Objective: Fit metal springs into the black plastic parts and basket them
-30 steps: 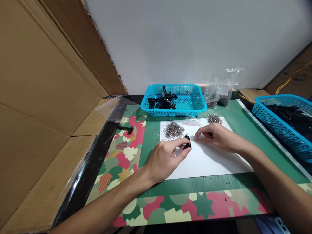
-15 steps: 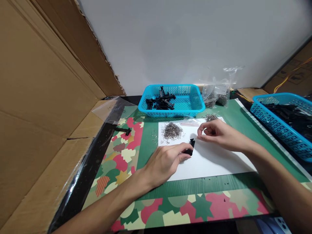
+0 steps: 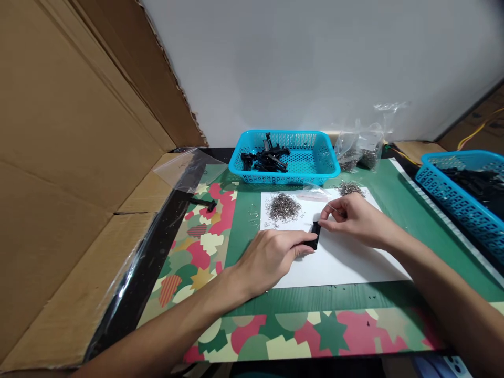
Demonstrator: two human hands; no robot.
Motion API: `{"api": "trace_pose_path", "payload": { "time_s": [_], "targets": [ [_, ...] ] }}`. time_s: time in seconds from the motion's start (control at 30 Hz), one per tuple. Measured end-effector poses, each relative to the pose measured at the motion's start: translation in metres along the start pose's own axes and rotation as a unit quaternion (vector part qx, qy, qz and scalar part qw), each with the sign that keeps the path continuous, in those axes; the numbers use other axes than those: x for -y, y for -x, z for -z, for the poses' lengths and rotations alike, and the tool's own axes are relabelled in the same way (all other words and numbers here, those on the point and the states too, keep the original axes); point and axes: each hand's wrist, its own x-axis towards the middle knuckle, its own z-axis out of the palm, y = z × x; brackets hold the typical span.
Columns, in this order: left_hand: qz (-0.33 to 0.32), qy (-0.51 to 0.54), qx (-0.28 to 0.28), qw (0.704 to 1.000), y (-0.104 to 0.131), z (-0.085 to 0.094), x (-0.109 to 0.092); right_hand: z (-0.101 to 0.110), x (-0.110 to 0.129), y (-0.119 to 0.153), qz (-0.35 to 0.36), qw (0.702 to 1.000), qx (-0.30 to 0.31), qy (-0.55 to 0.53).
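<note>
My left hand [image 3: 271, 257] is closed, thumb and fingers pinching a small black plastic part [image 3: 316, 231] over the white paper [image 3: 342, 265]. At the upper end of that part, the thumb and fingertips of my right hand [image 3: 352, 218] are pressed together. A thin metal wire piece [image 3: 332, 208] shows between the right fingers; its far end is hidden. Just beyond my left hand lies a pile of small bent metal wire pieces [image 3: 283, 207]. A second pile of wire pieces [image 3: 350, 188] sits behind my right hand.
A blue basket [image 3: 283, 178] with several black parts stands at the back, with clear bags of metal pieces [image 3: 368, 152] beside it. Another blue basket [image 3: 457, 197] of black parts is at right. One black part [image 3: 208, 204] lies on the patterned mat [image 3: 185, 262]. Cardboard [image 3: 51, 184] walls the left.
My right fingertips have come down and left, from just beside the black part to its upper end. My left hand keeps its hold. The view has shifted slightly.
</note>
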Motion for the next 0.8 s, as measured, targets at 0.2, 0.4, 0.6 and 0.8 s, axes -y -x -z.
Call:
{"api": "trace_pose_path", "payload": {
  "time_s": [0.2,0.4,0.6,0.8],
  "targets": [
    [0.011,0.014,0.005,1.000,0.0004,-0.0016,0.0009,-0.0032,0.0069,0.0037,0.001,0.998,-0.029,0.061],
    [0.024,0.005,0.016,1.000,0.0000,-0.0017,0.0003,-0.0037,0.0092,0.0060,0.011,0.993,-0.050,0.106],
    [0.030,0.010,0.018,0.999,-0.0005,-0.0024,-0.0021,-0.0027,0.0100,0.0075,0.005,0.993,-0.058,0.106],
    [0.020,0.006,0.021,1.000,0.0001,-0.0029,-0.0013,-0.0016,0.0071,0.0092,0.005,0.994,-0.062,0.085]
  ]
}}
